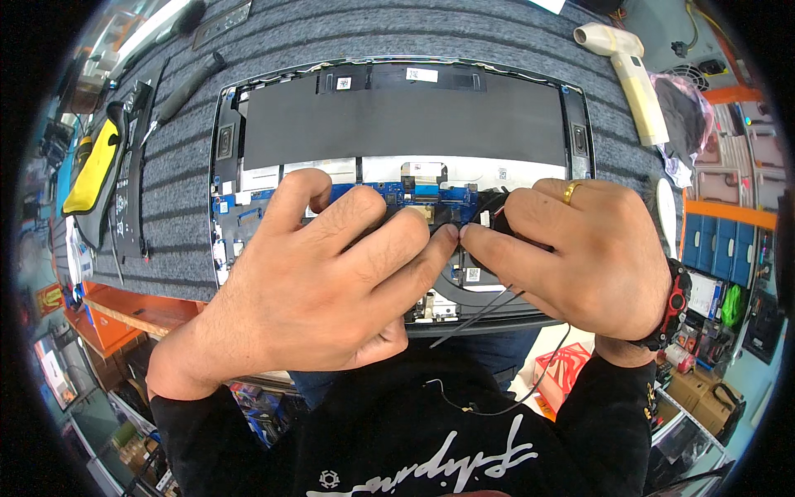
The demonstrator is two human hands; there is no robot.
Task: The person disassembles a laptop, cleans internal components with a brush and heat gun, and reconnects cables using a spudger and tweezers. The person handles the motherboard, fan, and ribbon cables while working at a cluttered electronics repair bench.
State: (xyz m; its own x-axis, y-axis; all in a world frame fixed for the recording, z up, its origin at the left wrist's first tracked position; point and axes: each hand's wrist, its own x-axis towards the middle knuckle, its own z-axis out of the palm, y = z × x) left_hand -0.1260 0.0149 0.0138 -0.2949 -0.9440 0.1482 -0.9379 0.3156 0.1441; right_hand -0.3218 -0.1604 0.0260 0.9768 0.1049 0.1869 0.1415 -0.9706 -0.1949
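An opened laptop (406,116) lies with its insides showing: a wide dark battery and a blue circuit board (389,192). My left hand (323,265) reaches over the board with fingers apart and bent, its index fingertip pressing near the middle. My right hand (571,257) is closed, and its index fingertip meets the left one there. From under the right hand stick two thin dark prongs of what look like tweezers (474,317). A thin black cable (542,389) hangs from beneath that hand over the laptop's near edge. What lies under the fingertips is hidden.
On the grey ribbed mat (178,207) at left lie a screwdriver (186,91), a yellow-and-black pouch (93,170) and a long black strip (132,178). A cream blower-like tool (633,83), a cloth (679,116) and a white brush-like thing (666,214) are at right.
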